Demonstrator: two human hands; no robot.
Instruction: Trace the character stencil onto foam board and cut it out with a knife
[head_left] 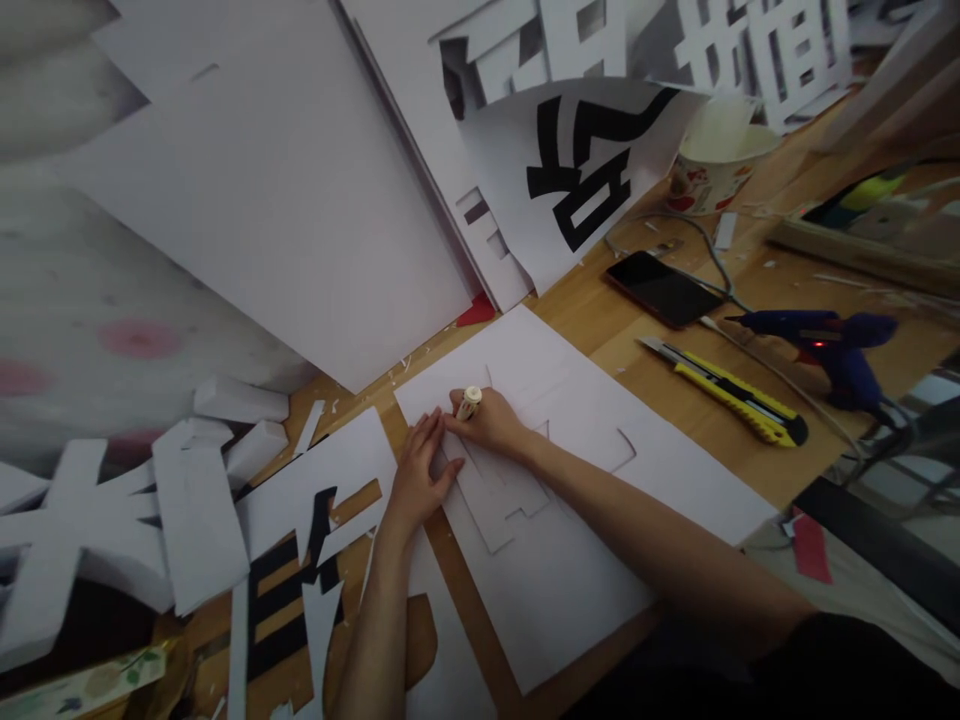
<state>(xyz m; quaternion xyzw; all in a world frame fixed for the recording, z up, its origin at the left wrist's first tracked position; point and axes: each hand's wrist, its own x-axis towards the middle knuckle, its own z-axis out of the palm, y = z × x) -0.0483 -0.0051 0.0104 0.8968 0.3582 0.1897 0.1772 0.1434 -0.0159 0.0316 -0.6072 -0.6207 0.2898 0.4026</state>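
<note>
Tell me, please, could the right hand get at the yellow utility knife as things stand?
Probably yes: the yellow utility knife lies uncovered on the wooden table, with only flat white board between. But the right hand is shut on a pen.

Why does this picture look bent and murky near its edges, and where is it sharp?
Head view: the wide lens bows the edges of the white board; corners are dim, the left side smeared; sharpest mid-frame, where the right hand grips a pen-like tool on the white sheet beside the flat left hand.
</note>
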